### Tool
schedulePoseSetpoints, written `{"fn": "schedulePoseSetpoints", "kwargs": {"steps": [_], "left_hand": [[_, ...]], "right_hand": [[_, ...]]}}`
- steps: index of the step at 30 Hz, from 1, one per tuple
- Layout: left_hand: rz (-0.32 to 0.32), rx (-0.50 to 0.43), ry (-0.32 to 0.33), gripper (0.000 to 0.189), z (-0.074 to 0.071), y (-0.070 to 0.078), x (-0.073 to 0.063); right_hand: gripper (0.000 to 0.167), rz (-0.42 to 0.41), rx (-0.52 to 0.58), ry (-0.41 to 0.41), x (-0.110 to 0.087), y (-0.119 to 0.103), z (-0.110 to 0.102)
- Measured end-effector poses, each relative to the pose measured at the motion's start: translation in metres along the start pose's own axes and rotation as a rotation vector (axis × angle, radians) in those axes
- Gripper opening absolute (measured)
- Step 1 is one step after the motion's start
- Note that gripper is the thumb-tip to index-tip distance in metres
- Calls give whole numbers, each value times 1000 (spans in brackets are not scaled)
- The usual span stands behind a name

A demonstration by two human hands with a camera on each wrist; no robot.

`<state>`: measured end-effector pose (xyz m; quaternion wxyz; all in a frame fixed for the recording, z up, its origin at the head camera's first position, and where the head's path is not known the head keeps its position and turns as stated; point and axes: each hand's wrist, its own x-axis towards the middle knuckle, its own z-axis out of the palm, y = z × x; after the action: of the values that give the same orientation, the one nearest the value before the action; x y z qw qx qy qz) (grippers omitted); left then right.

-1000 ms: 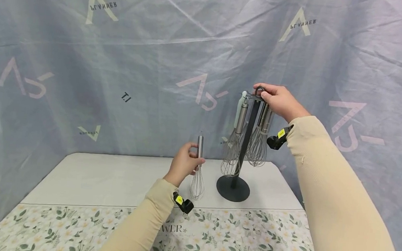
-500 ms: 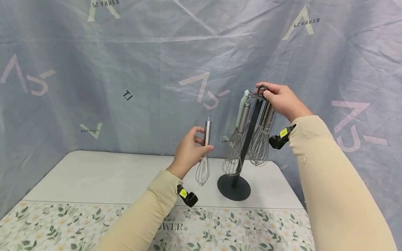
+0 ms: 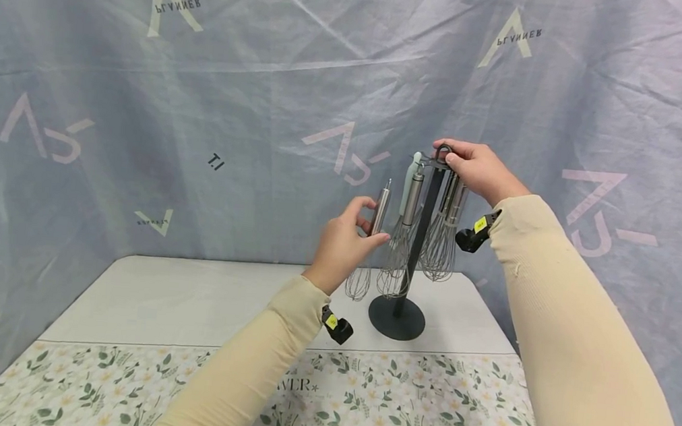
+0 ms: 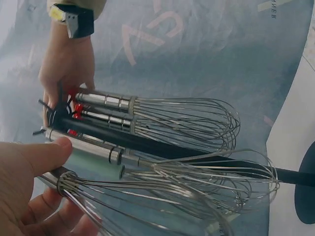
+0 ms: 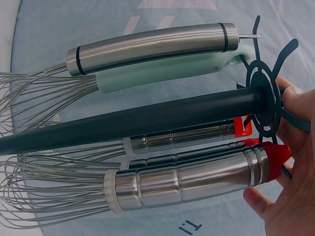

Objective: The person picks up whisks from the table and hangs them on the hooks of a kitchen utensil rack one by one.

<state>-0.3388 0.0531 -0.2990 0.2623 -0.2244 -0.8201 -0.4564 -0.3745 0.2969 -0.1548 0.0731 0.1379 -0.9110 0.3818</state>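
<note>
My left hand [image 3: 338, 246] pinches a small steel whisk [image 3: 380, 211] by its handle, thumb in front. The whisk leans a little, handle end up, wires down, just left of a black whisk stand [image 3: 422, 244]. At the stand's top, my right hand [image 3: 481, 170] grips the ring and hook plate between thumb and fingers. From the near-left hooks hang a steel-handled whisk [image 5: 152, 48] and one with a mint green handle [image 5: 170, 73]. Several steel whisks [image 5: 192, 177] with red hanging ends hang on the other side, beside the right hand. In the right wrist view some hooks carry nothing.
The stand's round black base [image 3: 396, 319] rests on a white table [image 3: 187, 301] near its back edge. A floral printed band [image 3: 119, 383] crosses the table's front part. Behind hangs a grey-blue curtain [image 3: 251, 131] with printed letters.
My left hand has raised the small whisk and carried it right, close to the whisks on the stand. The whisk now tilts more. My right hand has stayed at the stand's top.
</note>
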Motion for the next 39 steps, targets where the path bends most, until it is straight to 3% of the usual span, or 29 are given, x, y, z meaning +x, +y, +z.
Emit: {"fn": "schedulePoseSetpoints", "kwargs": {"steps": [8,20,26,33,39], "left_hand": [[69,120,-9,55,9,21,14],[141,291,-2,52,22,37,27],[198,359,31,51,30,43,29],[195,406,44,51,36,49,32],[156,414,11,53,40,49,34]], "right_hand": [[47,-22,-22,17,1,2,1],[46,-38,-18,34,5,5,2],[45,-31,-11,43,4,7,1],[45,-24,26,41,5,5,0],[45,-25,18,45,6,5,-1]]}}
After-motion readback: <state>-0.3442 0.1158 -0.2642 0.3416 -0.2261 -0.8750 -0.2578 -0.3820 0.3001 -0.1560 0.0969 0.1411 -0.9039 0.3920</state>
